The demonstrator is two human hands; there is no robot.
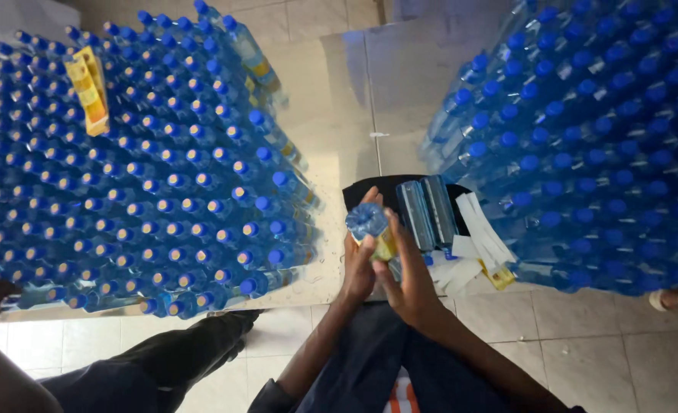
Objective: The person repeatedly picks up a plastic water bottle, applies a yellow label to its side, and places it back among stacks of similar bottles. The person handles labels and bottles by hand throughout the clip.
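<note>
Head view, looking straight down. Clear blue plastic bottle with crinkled blue base (367, 221) held at frame centre, bottom end toward camera, yellow label band showing at its 5 o'clock side. Left hand (356, 264) wrapped around bottle from 7 o'clock, fingers curled shut against the wall. Right hand (409, 279) closed on bottle from 4 o'clock, fingers pressed along the label band.

At 9 to 11 o'clock: dense block of upright blue-capped clear plastic bottles (148, 160), yellow labels visible on the outer rows; flat yellow label stack (88, 89) lying on the caps at 10 o'clock. At 1 to 3 o'clock: second block of blue-capped bottles (583, 145), labels not discernible from here. Just beyond hands at 1 o'clock: black tray (385, 188) with strips of label material (424, 213); loose white backing strips (476, 237) at 3 o'clock. Pale tiled floor (583, 352) below. Another person's dark-trousered leg (178, 356) at 7 o'clock.

Progress, judged: left block largely labelled, one bottle in hand mid-labelling, right block apparently outstanding.
</note>
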